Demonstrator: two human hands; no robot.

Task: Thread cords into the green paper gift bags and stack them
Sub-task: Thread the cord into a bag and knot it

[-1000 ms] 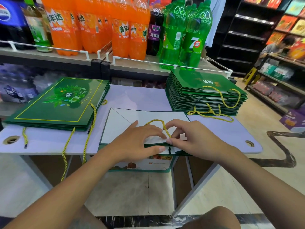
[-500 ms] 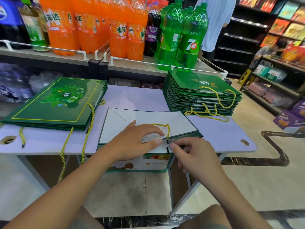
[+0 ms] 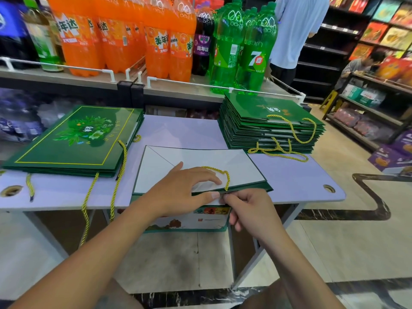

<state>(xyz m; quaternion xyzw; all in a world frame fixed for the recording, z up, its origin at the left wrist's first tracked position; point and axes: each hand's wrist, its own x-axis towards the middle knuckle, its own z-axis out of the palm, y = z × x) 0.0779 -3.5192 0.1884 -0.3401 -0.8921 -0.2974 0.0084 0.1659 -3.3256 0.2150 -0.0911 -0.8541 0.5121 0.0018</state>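
Bare table (image 3: 182,132) lies between two bag stacks (image 3: 270,128).

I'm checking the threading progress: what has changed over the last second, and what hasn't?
The right hand dropped from on top of the bag to its near edge, where it pinches the cord. The left hand still presses the bag down; the cord's loop, left stack and right stack look unchanged.
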